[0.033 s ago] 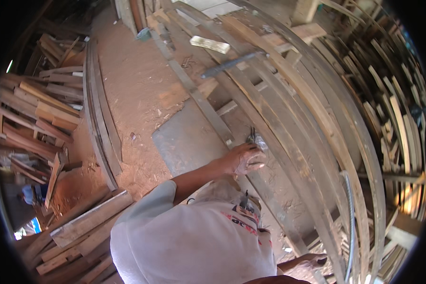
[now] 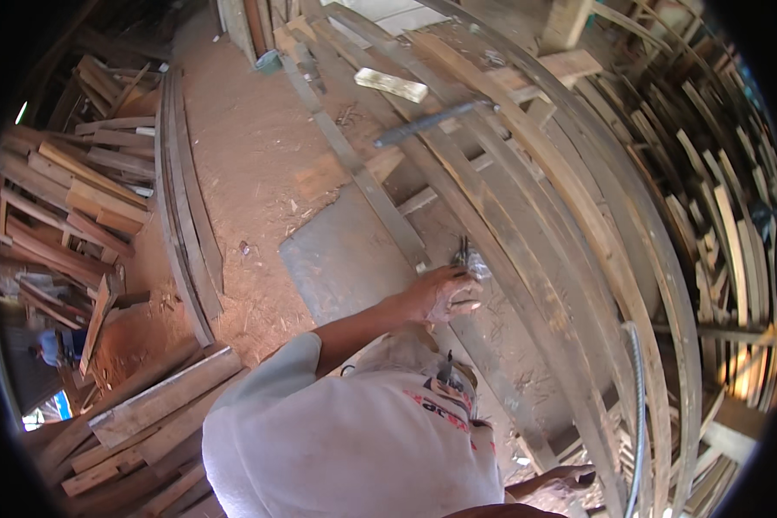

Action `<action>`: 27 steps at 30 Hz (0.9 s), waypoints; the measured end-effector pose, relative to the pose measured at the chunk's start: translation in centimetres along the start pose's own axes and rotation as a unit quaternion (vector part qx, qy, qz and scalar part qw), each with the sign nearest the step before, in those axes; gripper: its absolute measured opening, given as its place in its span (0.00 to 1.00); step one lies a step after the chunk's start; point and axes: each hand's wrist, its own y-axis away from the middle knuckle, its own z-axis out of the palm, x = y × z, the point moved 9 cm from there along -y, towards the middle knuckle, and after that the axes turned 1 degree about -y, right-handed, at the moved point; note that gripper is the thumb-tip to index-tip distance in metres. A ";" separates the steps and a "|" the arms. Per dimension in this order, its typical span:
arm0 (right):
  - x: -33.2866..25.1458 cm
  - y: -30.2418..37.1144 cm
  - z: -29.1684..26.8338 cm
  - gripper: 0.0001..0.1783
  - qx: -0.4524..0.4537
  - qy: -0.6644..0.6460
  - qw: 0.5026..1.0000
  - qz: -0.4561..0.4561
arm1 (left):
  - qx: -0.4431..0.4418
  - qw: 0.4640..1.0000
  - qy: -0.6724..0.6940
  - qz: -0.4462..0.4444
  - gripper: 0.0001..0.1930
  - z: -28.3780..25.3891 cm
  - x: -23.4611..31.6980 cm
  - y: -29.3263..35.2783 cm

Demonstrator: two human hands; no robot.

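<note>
My left hand [image 2: 443, 295] reaches out from my white-shirted torso [image 2: 354, 440] and is closed on a small shiny metal tool [image 2: 468, 259]. The tool is pressed against one of several long wooden slats [image 2: 527, 259] that run side by side from the far end to the near right. My right hand [image 2: 561, 479] shows at the lower edge, half hidden by my shirt, lying flat on a slat with its fingers stretched out. Nothing is visible in it.
A grey sheet [image 2: 345, 259] lies on the sawdust floor beside the slats. A dark metal bar [image 2: 432, 121] and a pale wood block [image 2: 391, 84] rest on the slats farther away. Plank stacks [image 2: 69, 190] fill the left; a ribbed steel rod [image 2: 637, 414] lies at right.
</note>
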 end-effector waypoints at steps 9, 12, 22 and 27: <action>-6.5 1.9 9.0 0.31 -0.161 -0.058 0.976 -0.135 | 0.059 0.996 -0.019 -0.061 0.15 -3.9 -3.8 3.5; -15.2 5.3 9.1 0.31 -0.228 -0.115 0.951 -0.173 | 0.068 0.994 0.011 -0.088 0.15 -5.3 -4.4 4.1; -25.9 17.7 11.4 0.27 -0.404 -0.215 0.857 -0.238 | 0.164 0.982 -0.005 -0.088 0.14 -14.2 -10.2 6.4; -36.0 29.2 11.0 0.21 -0.473 -0.262 0.815 -0.207 | 0.157 0.986 0.048 -0.034 0.13 -19.4 -15.1 4.5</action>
